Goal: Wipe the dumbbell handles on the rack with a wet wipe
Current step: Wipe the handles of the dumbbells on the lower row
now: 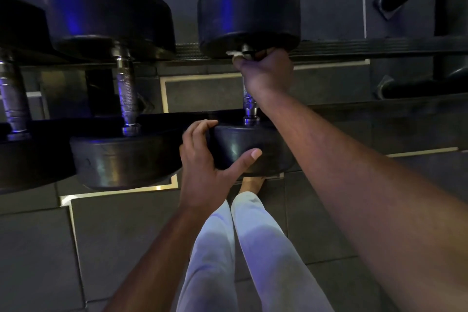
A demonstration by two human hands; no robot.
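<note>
Your right hand (pixel 266 71) grips the pale wet wipe (pixel 234 53) around the knurled steel handle's (pixel 249 101) far end; your left hand (pixel 205 159) clasps the near black rubber dumbbell head (pixel 235 147), steadying it.

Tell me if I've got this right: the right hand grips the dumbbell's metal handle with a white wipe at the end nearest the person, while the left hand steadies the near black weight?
Not quite. In the head view the right hand grips the metal handle with the white wipe at the far end, against the far black weight. The left hand does steady the near black weight.
</note>
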